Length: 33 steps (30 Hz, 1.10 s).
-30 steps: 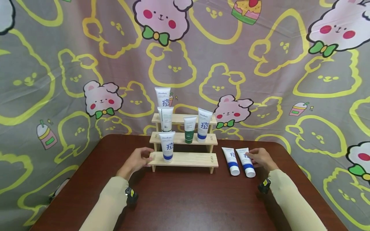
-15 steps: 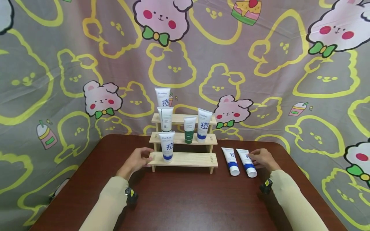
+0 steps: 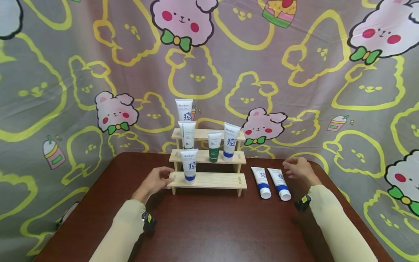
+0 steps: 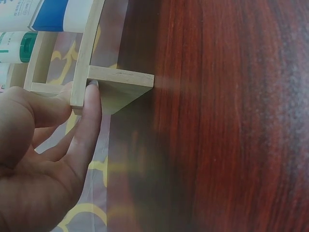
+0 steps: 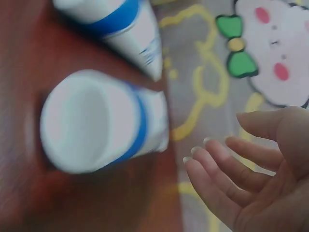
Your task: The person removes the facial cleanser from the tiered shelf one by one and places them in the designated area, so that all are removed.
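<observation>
My left hand [image 3: 158,179] pinches the left end of the lowest step of a wooden tiered stand [image 3: 212,179], thumb above and fingers beneath the board [image 4: 83,63]. Just right of two white-and-blue squeeze tubes lying on the table, my right hand [image 3: 299,170] is raised with loosely spread fingers and holds nothing. The nearer tube [image 3: 279,183] lies beside the other tube [image 3: 261,182], caps toward me. In the right wrist view the fingers are apart from the near tube [image 5: 96,123]. On the lowest step a white-and-blue tube [image 3: 189,165] stands upright on its cap.
The middle step carries a white tube [image 3: 187,135], a green-and-white tube [image 3: 214,146] and a white-and-blue tube [image 3: 231,141]. Another tube [image 3: 184,110] stands on the top step. A patterned cloth [image 3: 196,72] hangs behind the dark red table [image 3: 209,225].
My right hand has let go of the right-hand lying tube and risen away up and to the right. That tube shifted slightly right. The left hand has stayed on the stand.
</observation>
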Available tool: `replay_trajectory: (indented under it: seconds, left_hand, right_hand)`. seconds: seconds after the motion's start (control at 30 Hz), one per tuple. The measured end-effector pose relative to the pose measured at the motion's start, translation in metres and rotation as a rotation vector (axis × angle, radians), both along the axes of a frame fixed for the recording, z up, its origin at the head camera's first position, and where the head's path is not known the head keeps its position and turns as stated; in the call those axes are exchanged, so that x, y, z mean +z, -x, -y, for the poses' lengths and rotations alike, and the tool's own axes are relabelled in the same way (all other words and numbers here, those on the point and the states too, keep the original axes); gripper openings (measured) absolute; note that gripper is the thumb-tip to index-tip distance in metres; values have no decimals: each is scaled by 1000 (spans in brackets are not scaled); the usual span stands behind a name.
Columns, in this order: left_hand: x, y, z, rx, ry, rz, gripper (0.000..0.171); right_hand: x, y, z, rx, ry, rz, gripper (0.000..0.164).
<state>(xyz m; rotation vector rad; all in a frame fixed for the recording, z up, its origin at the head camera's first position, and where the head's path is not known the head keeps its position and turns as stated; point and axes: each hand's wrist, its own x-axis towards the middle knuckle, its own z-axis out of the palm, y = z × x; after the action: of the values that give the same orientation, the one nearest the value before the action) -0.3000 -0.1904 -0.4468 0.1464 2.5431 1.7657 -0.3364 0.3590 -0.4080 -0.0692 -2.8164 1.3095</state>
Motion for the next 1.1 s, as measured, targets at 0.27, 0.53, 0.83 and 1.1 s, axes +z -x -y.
replay_trajectory:
  seconds: [0.27,0.53,0.83,1.1]
  left_hand:
    - [1,2,-1,-1,19,9,37]
    - [3,2,-1,-9,18,14,38]
    - [3,0,0,2,33,23,38]
    - [2,0,0,4,18,22,38]
  right_hand:
    - [51,3,24,1,87,-75,49]
    - [114,-3,54,77,163,-226,60]
    - [164,0,107,183,170,-281,52]
    - [185,5,153,282,223,-320,50]
